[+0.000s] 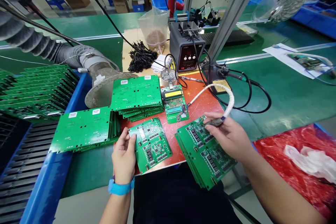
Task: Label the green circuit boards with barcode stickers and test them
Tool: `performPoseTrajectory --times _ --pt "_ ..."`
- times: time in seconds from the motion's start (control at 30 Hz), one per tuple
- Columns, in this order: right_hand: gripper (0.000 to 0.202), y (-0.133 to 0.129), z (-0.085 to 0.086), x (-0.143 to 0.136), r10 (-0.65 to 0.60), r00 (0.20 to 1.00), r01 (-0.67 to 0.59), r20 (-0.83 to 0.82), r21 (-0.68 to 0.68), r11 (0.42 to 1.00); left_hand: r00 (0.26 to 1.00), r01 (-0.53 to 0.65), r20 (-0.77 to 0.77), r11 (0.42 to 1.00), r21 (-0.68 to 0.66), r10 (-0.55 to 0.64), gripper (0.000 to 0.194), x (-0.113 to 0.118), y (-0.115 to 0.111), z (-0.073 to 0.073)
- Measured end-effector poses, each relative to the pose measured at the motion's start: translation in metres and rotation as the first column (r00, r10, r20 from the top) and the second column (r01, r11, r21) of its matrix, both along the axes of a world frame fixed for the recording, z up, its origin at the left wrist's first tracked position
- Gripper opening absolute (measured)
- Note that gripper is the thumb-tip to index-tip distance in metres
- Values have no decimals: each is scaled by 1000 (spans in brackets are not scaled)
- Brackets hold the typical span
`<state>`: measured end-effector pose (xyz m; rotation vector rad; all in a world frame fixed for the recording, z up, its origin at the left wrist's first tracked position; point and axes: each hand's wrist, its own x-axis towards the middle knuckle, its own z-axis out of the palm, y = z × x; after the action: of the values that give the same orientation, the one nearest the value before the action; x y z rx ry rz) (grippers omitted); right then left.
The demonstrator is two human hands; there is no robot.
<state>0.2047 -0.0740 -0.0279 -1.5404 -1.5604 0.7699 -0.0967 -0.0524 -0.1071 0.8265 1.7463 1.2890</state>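
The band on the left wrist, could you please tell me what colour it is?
The band is light blue, which the head view shows best.

Bright blue wristband [122, 186] around the left wrist, black clothing [181, 197] over the lap, bare forearms [278, 185].

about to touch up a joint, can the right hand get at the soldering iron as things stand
Probably, but not straight off: the right hand is holding the grey end of a white-sleeved cable, whose loop rises between it and the soldering iron.
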Motion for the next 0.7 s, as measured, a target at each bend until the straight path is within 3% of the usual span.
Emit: performPoseTrajectory --times 0.23,0.47,0.7 --pt "31 4 5 -1 33 990 -36 140 14 999 997 -51 -49 998 44 53 61 9 -1 7" --pt "23 3 -8 -5 -128 991 128 26 11 992 980 -60 -185 997 50 69 58 12 -4 9" --pt "27 -1 -8 1 -23 1000 23 6 25 999 980 -55 -190 998 28 59 59 9 -2 10"
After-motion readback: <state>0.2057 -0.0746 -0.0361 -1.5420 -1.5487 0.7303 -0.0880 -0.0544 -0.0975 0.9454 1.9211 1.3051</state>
